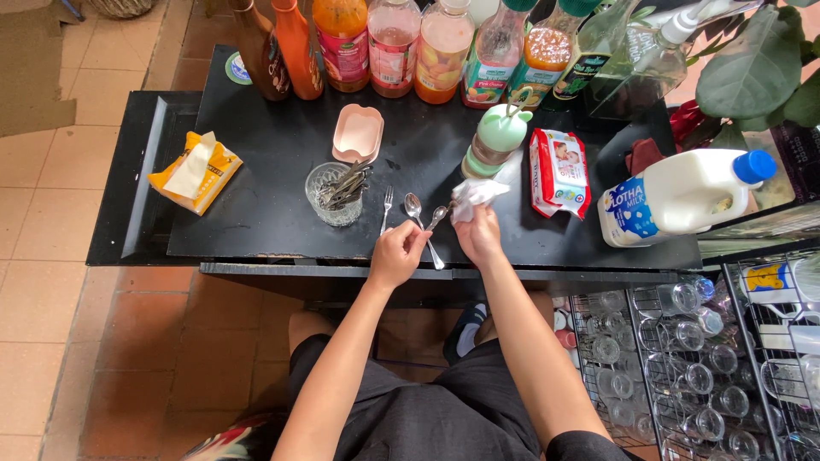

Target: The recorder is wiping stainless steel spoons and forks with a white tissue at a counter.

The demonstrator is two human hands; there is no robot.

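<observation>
Right now a spoon is being wiped, it seems. A black table is seen under both hands. Far to the right of the hands, a white milk jug is laid on its side. Just left, a glass cup is filled with cutlery. The spoon is pinched by the left hand. A white tissue is squeezed by the right hand over the spoon's bowl. Next, a soft rub is likely needed. The table edge is close below the hands; open room is left beyond the cup.
</observation>
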